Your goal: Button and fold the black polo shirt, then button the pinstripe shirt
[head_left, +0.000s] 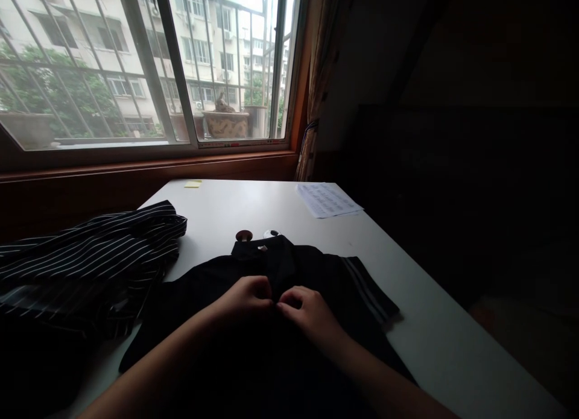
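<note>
A black collared shirt (316,268) with pale stripes on its right sleeve lies flat on the white table (434,322), collar away from me. My left hand (246,298) and my right hand (307,310) meet at the middle of its front, below the collar. Both have their fingers curled and pinched on the black fabric at the placket. What lies between the fingertips is too dark to make out.
A black garment with thin white stripes (90,256) is heaped at the table's left. Two small round objects (244,235) sit beyond the collar. A printed sheet (326,199) and a yellow note (192,183) lie near the window (149,63).
</note>
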Tool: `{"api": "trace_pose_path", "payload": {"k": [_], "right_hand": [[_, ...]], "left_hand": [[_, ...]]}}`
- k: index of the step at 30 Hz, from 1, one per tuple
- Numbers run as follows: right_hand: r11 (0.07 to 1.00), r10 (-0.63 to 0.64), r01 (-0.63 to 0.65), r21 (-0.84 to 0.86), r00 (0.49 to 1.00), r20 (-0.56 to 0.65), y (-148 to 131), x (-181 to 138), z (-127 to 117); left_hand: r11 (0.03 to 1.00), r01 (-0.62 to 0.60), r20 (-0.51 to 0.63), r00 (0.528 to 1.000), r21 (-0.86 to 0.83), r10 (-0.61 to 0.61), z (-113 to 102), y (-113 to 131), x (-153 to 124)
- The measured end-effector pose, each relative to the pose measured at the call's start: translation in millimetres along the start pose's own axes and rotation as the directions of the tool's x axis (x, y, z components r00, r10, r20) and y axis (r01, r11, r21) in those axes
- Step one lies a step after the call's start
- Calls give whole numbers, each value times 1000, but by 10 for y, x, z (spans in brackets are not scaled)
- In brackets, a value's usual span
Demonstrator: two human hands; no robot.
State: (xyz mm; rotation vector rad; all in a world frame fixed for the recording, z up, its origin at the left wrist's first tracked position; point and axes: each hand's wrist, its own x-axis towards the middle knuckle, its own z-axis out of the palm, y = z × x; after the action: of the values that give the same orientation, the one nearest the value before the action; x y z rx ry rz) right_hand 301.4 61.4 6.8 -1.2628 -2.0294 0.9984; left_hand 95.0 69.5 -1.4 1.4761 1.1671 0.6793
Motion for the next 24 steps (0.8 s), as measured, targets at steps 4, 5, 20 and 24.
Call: {"api": "trace_pose_path", "payload": {"k": [4, 5, 20, 24], "right_hand": [[1000, -12, 12, -4, 1000, 15, 13, 6, -1], [1000, -14, 14, -3, 1000, 17, 22, 8, 0], [998, 4, -7, 65, 999, 46, 75, 28, -1], [997, 1, -5, 81, 999, 45, 84, 28, -6]], "left_hand": [[1000, 10, 16, 1000, -8, -10, -5, -26, 5], [1000, 7, 20, 1000, -9, -7, -7, -36, 8], [999, 20, 7, 1000, 41, -21, -32, -100, 49], [999, 29, 21, 999, 34, -30, -46, -100, 48]]}}
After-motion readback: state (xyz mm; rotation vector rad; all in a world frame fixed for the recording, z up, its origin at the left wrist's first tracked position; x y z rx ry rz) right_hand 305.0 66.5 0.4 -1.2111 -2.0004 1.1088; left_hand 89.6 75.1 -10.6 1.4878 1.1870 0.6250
